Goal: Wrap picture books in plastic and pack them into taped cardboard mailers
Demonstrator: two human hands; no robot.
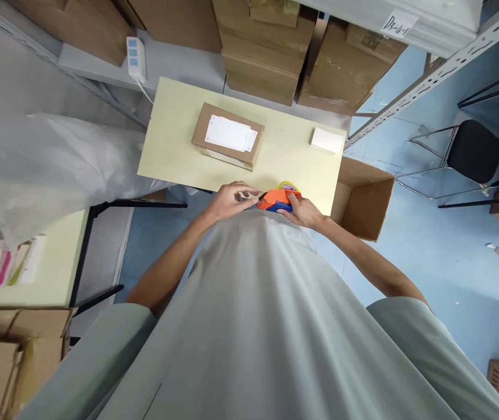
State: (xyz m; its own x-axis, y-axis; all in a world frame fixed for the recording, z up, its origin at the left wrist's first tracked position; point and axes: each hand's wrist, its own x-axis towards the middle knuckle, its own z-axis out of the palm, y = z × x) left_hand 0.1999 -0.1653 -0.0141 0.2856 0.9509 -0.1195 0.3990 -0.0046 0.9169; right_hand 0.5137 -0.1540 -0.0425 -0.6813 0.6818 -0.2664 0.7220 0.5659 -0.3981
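My right hand (304,211) is wrapped around an orange and blue tape dispenser (271,200), held just in front of my body at the table's near edge. A yellow-rimmed tape roll (289,186) shows at its upper side. My left hand (232,201) is at the dispenser's dark front end, thumb and fingers stretched toward it and slightly apart. Whether the fingertips touch the tape's end is too small to tell. Beyond the hands, a closed brown cardboard box (227,135) with white labels (231,133) on top lies on the pale yellow table (171,128).
A small white stack (327,140) lies at the table's right end. An open carton (365,198) stands on the floor to the right. Shelves with large cartons (267,52) rise behind, beside a white power strip (136,58). Plastic sheeting (57,157) hangs left; a chair (474,151) stands far right.
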